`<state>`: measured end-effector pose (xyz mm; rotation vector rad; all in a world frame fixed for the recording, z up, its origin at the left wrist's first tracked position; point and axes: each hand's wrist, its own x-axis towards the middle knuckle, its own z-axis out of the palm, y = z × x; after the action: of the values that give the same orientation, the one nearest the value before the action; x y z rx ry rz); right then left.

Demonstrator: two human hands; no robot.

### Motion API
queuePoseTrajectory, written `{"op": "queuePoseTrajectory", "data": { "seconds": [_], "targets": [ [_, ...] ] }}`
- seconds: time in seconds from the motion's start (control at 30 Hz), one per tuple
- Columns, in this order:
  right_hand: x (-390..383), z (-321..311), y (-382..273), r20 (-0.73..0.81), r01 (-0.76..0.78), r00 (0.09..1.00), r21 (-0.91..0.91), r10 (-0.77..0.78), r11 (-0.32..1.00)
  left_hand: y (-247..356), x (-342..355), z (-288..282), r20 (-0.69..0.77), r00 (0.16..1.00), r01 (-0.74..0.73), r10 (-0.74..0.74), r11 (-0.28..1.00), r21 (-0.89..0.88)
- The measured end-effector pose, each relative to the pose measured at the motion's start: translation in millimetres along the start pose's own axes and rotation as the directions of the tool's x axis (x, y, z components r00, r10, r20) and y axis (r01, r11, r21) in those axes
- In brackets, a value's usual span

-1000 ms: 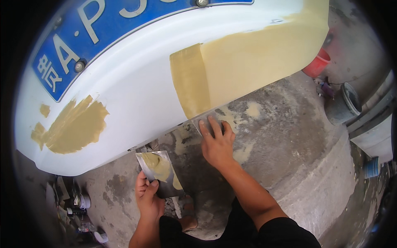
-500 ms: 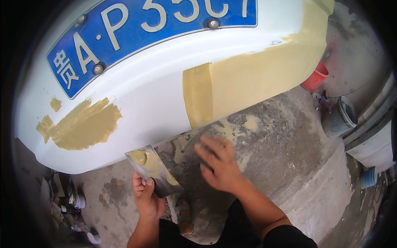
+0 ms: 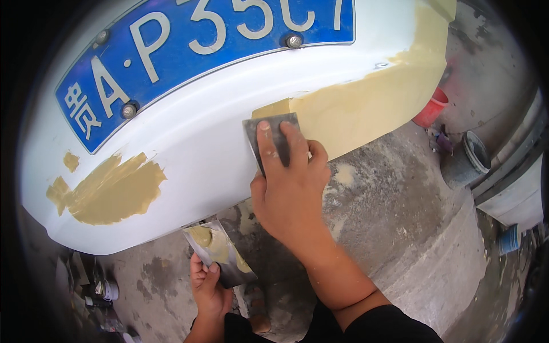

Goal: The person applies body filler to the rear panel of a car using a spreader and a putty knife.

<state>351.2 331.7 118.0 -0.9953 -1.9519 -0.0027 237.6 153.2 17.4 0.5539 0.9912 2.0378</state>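
A white car bumper (image 3: pixel 200 166) fills the upper part of the view, with a dry-looking tan area (image 3: pixel 366 108) of body filler on its right and a streaky filler patch (image 3: pixel 120 191) on its left. My right hand (image 3: pixel 294 197) presses a thin dark filler spreader (image 3: pixel 279 135) flat against the bumper, over the left end of the large tan area. Its fingers are spread across the spreader's face, and the thumb is tucked at its left side. Lower down, my left hand (image 3: pixel 211 288) grips a flat metal plate (image 3: pixel 235 275) carrying a lump of tan filler (image 3: pixel 217 246).
A blue licence plate (image 3: pixel 189 48) is bolted above the filler. On the concrete floor (image 3: pixel 394 188) at right stand a red bucket (image 3: pixel 430 110), a grey bucket (image 3: pixel 464 163) and a blue container (image 3: pixel 508 240). Cans and clutter (image 3: pixel 106 290) lie at lower left.
My right hand has moved up from below the bumper onto it, and the spreader now shows against the filler's left end. The left hand and its plate have shifted slightly down and right.
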Motion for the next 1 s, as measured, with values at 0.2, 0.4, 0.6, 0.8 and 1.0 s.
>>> {"op": "queuePoseTrajectory", "data": {
  "seconds": [0.2, 0.4, 0.6, 0.8, 1.0],
  "targets": [
    [-37, 34, 19, -0.008, 0.058, 0.998, 0.023, -0.058, 0.998, 4, 1, -1, -0.009, 1.000, 0.014, -0.014, 1.000, 0.011],
    [-81, 73, 50, -0.024, 0.073, 0.997, 0.016, -0.072, 0.997, 1, -1, -9, 0.007, 1.000, 0.017, -0.017, 1.000, 0.019],
    [-115, 108, 73, -0.034, 0.092, 0.995, 0.035, -0.091, 0.995, 2, -6, -6, -0.001, 1.000, 0.004, -0.004, 1.000, 0.030],
    [-135, 92, 74, 0.078, -0.005, 0.997, 0.024, 0.003, 1.000, -3, -6, -11, 0.002, 1.000, -0.001, 0.001, 0.998, 0.066],
    [-89, 61, 90, -0.152, -0.073, 0.984, 0.108, 0.089, 0.991, -3, -6, -4, 0.020, 1.000, -0.003, 0.002, 0.999, 0.042]
  ]
}}
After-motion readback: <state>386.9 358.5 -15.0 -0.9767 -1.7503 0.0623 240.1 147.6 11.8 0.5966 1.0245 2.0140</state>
